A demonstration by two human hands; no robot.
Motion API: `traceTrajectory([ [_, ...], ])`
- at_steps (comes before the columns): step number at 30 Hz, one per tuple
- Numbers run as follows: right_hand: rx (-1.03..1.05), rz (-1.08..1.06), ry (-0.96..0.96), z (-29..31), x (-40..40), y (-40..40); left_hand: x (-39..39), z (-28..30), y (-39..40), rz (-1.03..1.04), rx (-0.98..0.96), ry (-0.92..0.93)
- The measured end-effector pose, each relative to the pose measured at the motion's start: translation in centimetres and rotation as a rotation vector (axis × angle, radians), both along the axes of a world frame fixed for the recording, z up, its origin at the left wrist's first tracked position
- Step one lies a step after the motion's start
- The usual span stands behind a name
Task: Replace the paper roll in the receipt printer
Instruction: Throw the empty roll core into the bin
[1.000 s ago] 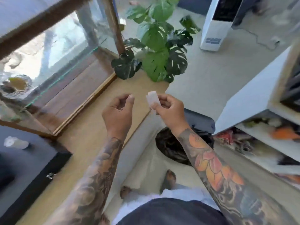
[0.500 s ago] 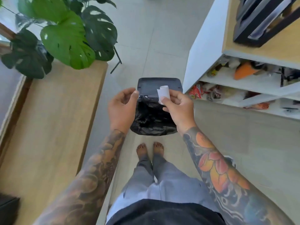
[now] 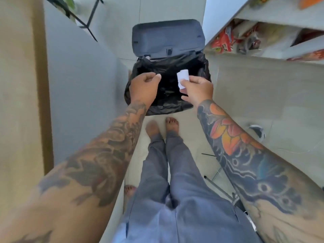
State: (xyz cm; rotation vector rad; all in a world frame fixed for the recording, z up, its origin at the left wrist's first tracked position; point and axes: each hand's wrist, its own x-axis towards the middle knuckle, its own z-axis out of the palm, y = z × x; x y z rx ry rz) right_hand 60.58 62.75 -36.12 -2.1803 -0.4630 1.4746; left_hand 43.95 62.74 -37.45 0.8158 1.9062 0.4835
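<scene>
i read this as the discard stage of the swap, with most of the job yet to do. largest in my view is the floor (image 3: 245, 95), pale tile, with the person standing barefoot on it and looking straight down. on the left runs a counter (image 3: 19, 85) with a wood top, and on the right are open shelves (image 3: 263, 41) of packets, too blurred to name. none of them shows a printer, so i cannot tell whether its lid is open or whether a new roll is loaded. ahead of the feet stands the bin (image 3: 168, 102), its lid (image 3: 167, 36) tipped up and back, a black liner folded over the rim. both hands hang above the bin's mouth. the left hand (image 3: 144, 85) is loosely curled and holds nothing that i can see. the right hand (image 3: 197, 88) pinches the paper (image 3: 183, 78), a small white piece that is either the spent roll or a scrap off it; i cannot tell which. it is above the liner, not yet in it. by my judgement what remains is dropping it, then fitting the fresh roll and closing the printer.
</scene>
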Motion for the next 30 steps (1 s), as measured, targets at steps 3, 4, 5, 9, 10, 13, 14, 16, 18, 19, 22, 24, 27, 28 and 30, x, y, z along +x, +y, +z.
traceTrajectory([
  [3, -0.122, 0.018, -0.026, -4.8, -0.6, 0.0, 0.0, -4.0, -0.3, -0.028, -0.087, 0.021],
  [4, -0.146, 0.045, -0.049, -6.1, -0.6, 0.1, 0.0, -5.0, -0.2, -0.033, -0.104, 0.02],
  [5, -0.166, 0.071, -0.078, -7.6, -0.6, 0.3, 0.1, -6.5, -0.1, -0.043, -0.121, 0.02],
  [9, -0.191, 0.171, -0.184, -11.7, -0.2, 1.0, 0.5, -9.7, 0.9, -0.057, -0.159, 0.028],
  [10, -0.204, 0.178, -0.204, -12.7, 0.0, 1.3, 0.6, -10.5, 1.2, -0.054, -0.17, 0.025],
  [13, -0.236, 0.199, -0.237, -14.4, 0.3, 2.0, 0.7, -12.0, 1.4, -0.038, -0.211, 0.031],
  [14, -0.244, 0.227, -0.246, -14.9, 0.5, 2.2, 0.7, -12.5, 1.4, -0.048, -0.218, 0.041],
  [16, -0.256, 0.297, -0.26, -15.6, 0.4, 2.5, 0.7, -13.0, 1.4, -0.069, -0.22, 0.055],
  [18, -0.25, 0.326, -0.289, -15.9, 0.5, 2.4, 0.6, -13.2, 1.3, -0.079, -0.212, 0.058],
  [19, -0.252, 0.328, -0.309, -15.7, 0.5, 2.4, 0.5, -12.9, 1.2, -0.085, -0.213, 0.066],
  [22, -0.249, 0.33, -0.331, -14.0, 0.5, 2.1, 0.0, -11.8, 1.3, -0.097, -0.212, 0.086],
  [24, -0.24, 0.337, -0.317, -12.6, 0.5, 1.9, -0.3, -10.6, 1.3, -0.099, -0.213, 0.1],
  [27, -0.199, 0.333, -0.287, -9.8, 0.3, 1.6, -0.5, -7.9, 1.3, -0.101, -0.182, 0.106],
  [28, -0.178, 0.324, -0.282, -8.9, 0.1, 1.4, -0.6, -7.0, 1.3, -0.105, -0.168, 0.106],
  [30, -0.128, 0.307, -0.257, -6.5, -0.5, 1.3, -0.7, -4.5, 1.3, -0.104, -0.145, 0.106],
])
